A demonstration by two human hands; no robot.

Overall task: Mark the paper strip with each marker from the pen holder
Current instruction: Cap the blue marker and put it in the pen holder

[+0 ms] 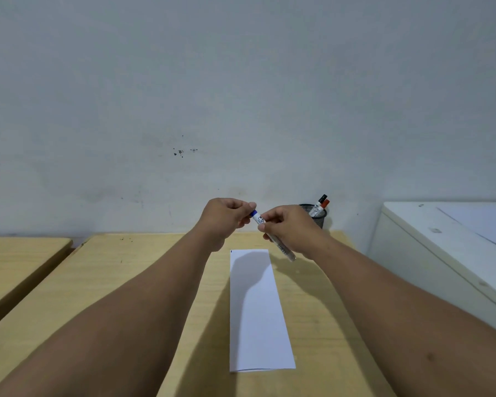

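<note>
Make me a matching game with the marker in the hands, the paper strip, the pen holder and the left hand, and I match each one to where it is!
Things:
1. blue marker
2. paper strip
3. pen holder
4. left hand

Places:
A. lying flat on the wooden table
B. pinching the blue cap end
C. standing at the table's far edge by the wall, with a black-capped and a red-capped marker in it
D. held in the air between both hands, body in the right hand

Pairs: 1-D, 2-A, 3-C, 4-B
</note>
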